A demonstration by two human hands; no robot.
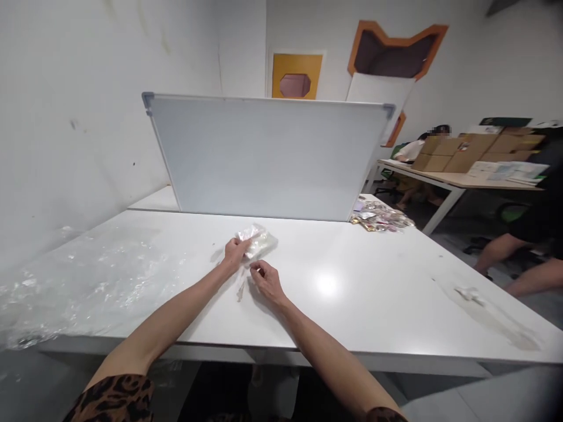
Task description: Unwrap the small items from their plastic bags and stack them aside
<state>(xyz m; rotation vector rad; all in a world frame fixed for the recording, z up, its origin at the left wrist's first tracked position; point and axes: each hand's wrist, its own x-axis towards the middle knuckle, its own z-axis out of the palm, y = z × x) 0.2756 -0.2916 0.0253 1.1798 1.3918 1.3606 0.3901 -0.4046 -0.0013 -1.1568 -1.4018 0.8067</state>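
Note:
My left hand point(236, 251) is closed on the near left side of a shiny, clear plastic packet point(260, 241) with pale contents that I cannot make out. The packet is held just over the white table, its far end tilted to the right. Close below it, my right hand point(269, 280) has thumb and fingers pinched together; whatever they hold, if anything, is too small to tell. A thin, crumpled clear strip point(240, 288) hangs or lies left of the right fingertips.
Large clear plastic sheeting point(101, 281) covers the table's left side. A whiteboard point(268, 158) stands across the back. Several small packets point(382, 215) are heaped at the back right, and a clear sleeve point(488, 313) lies at the right. Beyond are cardboard boxes point(468, 151) and people.

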